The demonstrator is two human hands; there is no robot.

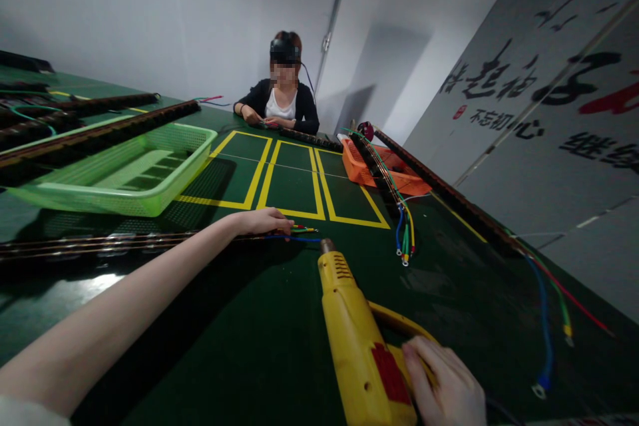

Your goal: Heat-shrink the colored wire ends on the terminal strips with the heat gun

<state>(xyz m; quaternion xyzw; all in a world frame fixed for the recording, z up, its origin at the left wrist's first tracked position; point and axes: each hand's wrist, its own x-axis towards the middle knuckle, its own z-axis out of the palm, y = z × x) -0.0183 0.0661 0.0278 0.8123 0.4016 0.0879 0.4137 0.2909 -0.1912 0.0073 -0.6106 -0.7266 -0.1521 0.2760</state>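
Currently, the fingers of our left hand [262,221] are closed on the wire ends [303,229] of a dark strip [124,245] running off to their left. Our right hand [444,383] has its fingers around the handle of a yellow heat gun [357,339]; the nozzle [327,246] sits just beyond the left fingertips, near the blue wire. We judge the step as heating these ends; whether the gun blows, we cannot tell. Next move likely calls for a steady nozzle, aimed clear of skin.

Obstacles: our left forearm crosses the strip. Right of the nozzle, loose terminals [405,256] hang from strips on an orange basket [357,166]. Beyond the left fingers: taped rectangles [259,200] on the bench [294,176], a green basket [170,194] farther left, and a co-worker [305,113] opposite.
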